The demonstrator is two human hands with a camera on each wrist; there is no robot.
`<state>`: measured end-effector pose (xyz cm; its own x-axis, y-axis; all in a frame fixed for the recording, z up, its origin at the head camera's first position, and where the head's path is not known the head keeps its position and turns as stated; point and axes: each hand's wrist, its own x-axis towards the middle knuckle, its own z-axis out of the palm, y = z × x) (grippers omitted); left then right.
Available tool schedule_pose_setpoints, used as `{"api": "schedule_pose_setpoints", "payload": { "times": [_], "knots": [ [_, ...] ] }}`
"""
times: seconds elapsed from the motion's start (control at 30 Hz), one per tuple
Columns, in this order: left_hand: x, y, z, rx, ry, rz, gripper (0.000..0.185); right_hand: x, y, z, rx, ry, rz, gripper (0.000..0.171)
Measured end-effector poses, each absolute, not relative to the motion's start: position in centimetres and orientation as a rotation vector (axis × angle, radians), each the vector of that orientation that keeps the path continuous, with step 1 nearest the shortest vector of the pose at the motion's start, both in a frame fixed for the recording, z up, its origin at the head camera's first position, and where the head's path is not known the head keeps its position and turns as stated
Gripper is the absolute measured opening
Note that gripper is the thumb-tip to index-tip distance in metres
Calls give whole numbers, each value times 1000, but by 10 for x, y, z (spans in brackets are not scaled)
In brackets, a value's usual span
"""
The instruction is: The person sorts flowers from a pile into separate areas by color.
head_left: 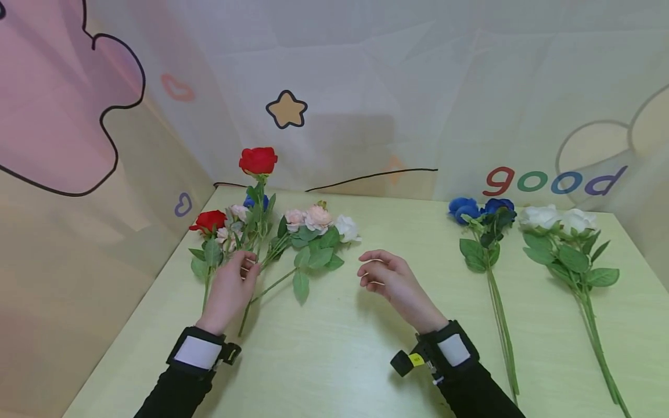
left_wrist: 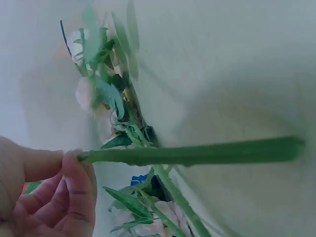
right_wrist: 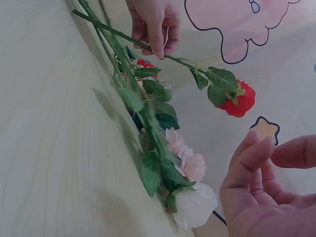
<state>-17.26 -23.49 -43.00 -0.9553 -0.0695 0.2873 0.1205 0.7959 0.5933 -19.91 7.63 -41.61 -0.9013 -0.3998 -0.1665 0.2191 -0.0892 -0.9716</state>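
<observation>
My left hand (head_left: 228, 293) pinches the green stem (left_wrist: 197, 154) of a red rose (head_left: 258, 161) between thumb and fingertips. The rose is raised above the other flowers, its bloom toward the back wall. In the right wrist view the held red rose (right_wrist: 240, 101) slants across the pile. Beneath that hand lie another red rose (head_left: 209, 222), pale pink flowers (head_left: 317, 219), a white flower (head_left: 346, 229) and a partly hidden blue flower (head_left: 252, 201). My right hand (head_left: 401, 287) hovers over the middle of the table with loosely bent fingers, holding nothing.
On the table's right side lie blue roses (head_left: 462, 209) with long stems toward me. Beside them are white roses (head_left: 540, 217), stems also pointing to the front. A printed cloth wall (head_left: 366, 75) stands behind the pale table (head_left: 324, 371), and another borders its left edge.
</observation>
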Motion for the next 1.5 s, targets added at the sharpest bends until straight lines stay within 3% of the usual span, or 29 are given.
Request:
{"api": "schedule_pose_setpoints", "payload": {
  "times": [0.33, 0.77, 1.0, 1.5],
  "knots": [
    [-180, -219, -418, -92, -2553, -938, 21, -198, 80, -417, -221, 1792, -2042, 22],
    [-194, -142, -396, -271, -2440, -1326, 16, -200, 121, -424, -213, 1915, -1996, 25],
    [-185, -99, -355, -300, -2363, -1708, 20, -198, 136, -423, -243, 1940, -1986, 27],
    [-204, -69, -399, -375, -2374, -1944, 20, -193, 129, -417, -353, 2060, -1728, 32]
  ]
}}
